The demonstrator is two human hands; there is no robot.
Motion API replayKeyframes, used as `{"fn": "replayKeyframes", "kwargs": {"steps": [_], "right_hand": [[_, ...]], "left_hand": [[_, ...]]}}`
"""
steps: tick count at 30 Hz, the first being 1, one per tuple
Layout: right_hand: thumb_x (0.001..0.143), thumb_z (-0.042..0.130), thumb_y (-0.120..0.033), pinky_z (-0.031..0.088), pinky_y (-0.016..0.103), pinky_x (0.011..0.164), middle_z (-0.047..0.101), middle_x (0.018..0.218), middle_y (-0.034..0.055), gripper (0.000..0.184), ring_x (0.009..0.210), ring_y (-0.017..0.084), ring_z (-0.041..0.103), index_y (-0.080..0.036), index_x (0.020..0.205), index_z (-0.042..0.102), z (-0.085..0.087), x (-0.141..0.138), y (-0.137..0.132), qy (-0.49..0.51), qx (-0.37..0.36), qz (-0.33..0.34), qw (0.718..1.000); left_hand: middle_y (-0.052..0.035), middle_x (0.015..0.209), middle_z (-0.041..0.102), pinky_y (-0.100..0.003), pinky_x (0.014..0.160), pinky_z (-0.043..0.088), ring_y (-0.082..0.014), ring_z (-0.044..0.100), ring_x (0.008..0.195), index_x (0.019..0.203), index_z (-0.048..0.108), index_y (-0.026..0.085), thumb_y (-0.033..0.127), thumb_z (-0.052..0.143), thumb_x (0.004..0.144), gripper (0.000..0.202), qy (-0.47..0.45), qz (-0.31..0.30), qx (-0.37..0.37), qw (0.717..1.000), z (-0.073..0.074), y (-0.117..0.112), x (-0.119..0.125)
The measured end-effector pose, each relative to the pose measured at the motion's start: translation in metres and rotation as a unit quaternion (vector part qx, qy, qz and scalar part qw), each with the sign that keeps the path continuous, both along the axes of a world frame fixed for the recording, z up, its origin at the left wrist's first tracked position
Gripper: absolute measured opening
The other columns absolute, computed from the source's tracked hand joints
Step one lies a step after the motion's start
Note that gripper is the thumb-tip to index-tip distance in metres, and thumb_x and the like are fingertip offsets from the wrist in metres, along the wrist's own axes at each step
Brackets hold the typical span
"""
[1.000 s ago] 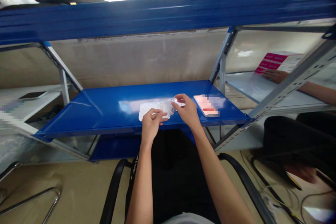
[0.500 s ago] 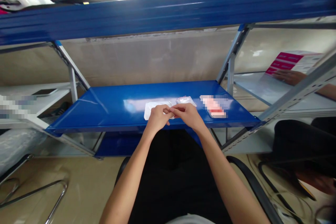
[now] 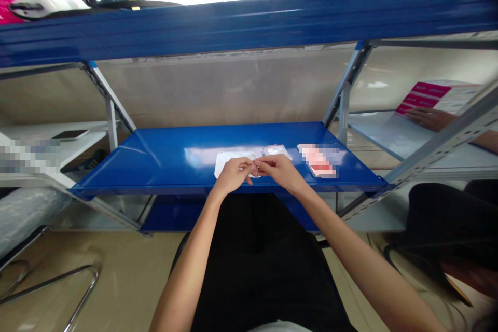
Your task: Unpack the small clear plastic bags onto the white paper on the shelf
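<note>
My left hand (image 3: 234,174) and my right hand (image 3: 280,170) meet fingertip to fingertip above the front edge of the blue shelf (image 3: 163,161). Both are closed in a pinch; whatever sits between the fingers is too small to make out. Behind my left hand lies a flat white sheet or pouch (image 3: 222,160), partly covered by the fingers. Just beyond my right hand is a small heap of clear plastic packets (image 3: 274,151). Farther right, a blurred-out reddish flat object (image 3: 318,161) rests on the shelf.
A blue upper beam (image 3: 233,31) runs across above the shelf, with grey metal posts at both sides. On the right, another person's hand (image 3: 430,116) touches a pink and white box (image 3: 426,98). A dark flat device (image 3: 70,135) lies on the left white shelf.
The view has shifted slightly. My hands stay together over the same spot, with small finger movements; my right forearm has swung a little outward. The things on the shelf have not moved.
</note>
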State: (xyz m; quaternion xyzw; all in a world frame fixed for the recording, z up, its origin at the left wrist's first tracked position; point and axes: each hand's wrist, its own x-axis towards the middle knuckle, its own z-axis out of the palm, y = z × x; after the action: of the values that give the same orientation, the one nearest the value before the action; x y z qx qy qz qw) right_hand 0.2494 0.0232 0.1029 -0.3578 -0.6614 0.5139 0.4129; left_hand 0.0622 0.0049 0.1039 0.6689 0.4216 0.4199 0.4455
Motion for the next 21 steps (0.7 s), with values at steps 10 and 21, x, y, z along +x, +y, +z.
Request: {"fn": "replayKeyframes", "kwargs": {"steps": [10,21], "right_hand": [[0.093,0.066,-0.045,0.062,0.041,0.076,0.081,0.085,0.0075,0.028,0.079,0.029,0.076,-0.021,0.09,0.081,-0.001,0.001,-0.021,-0.076,0.128,-0.167,0.975],[0.087,0.07,-0.061,0.061,0.038,0.07,0.078,0.08,0.0065,0.042,0.078,0.028,0.073,-0.02,0.084,0.079,0.01,0.002,-0.019,0.018,0.073,-0.124,0.989]], "left_hand": [[-0.0029,0.077,0.07,-0.027,0.067,0.044,-0.0187,0.065,0.072,0.093,0.062,0.021,0.028,0.049,0.103,0.018,0.222,0.079,0.175,0.956,0.013,-0.019,0.018],[-0.0087,0.083,0.07,-0.031,0.069,0.046,-0.027,0.07,0.08,0.096,0.057,0.023,0.028,0.045,0.105,0.015,0.308,0.126,0.208,0.92,0.032,-0.026,0.035]]}}
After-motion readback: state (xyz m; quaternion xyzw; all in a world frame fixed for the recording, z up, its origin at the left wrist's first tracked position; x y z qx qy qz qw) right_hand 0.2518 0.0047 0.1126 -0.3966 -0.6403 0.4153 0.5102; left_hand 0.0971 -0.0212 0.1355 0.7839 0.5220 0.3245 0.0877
